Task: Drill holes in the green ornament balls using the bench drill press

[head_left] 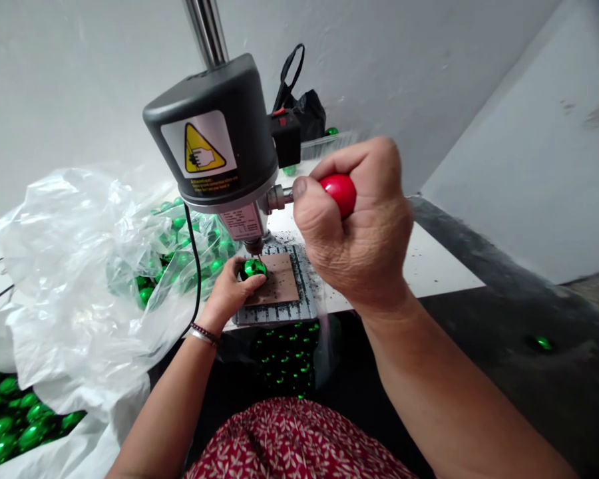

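A shiny green ball (255, 268) sits on a brown board (285, 283) beneath the drill bit of a black drill press (219, 133). My left hand (232, 289) is closed around the ball, thumb in front and fingers behind. Whether the bit touches the ball I cannot tell. Up at the right, my right hand (372, 223) is wrapped round the red knob (338, 193) of the press's lever. Under the board is the grey slotted base (307, 293), strewn with dark shavings.
Clear plastic bags (80, 239) with green balls lie left of the press. A white sack (104, 426) at lower left holds more. More balls (287, 359) lie below the table edge. A black bag (309, 113) stands behind; one ball (544, 343) is on the floor.
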Tool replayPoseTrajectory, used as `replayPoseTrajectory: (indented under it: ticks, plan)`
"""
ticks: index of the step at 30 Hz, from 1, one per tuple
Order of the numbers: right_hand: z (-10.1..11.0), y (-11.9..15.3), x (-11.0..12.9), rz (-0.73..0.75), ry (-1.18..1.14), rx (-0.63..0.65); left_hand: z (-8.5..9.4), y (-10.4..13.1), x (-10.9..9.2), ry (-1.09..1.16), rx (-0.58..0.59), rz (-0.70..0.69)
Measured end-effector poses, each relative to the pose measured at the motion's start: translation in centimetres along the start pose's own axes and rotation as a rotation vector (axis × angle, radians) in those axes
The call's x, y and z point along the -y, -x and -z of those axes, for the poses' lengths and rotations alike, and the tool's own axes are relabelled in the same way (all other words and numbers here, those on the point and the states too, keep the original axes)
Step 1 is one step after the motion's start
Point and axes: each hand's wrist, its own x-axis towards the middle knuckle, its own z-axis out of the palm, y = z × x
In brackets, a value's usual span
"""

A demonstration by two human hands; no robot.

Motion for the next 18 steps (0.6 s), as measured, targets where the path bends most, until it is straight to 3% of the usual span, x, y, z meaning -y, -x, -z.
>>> replayPoseTrajectory:
  ticks: [4,7,18]
  plan:
    - [0.0,0.0,0.0,0.005,-0.041,0.002,-0.2,0.3,-0.6,-0.232,-0.003,-0.141]
    - [0.0,0.0,0.0,0.010,-0.041,-0.010,-0.5,0.6,-1.2,-0.324,0.052,-0.147]
    - [0.4,-0.3,0.4,-0.067,-0.004,0.064,-1.3,0.2,-0.8,-0.177,0.098,-0.125]
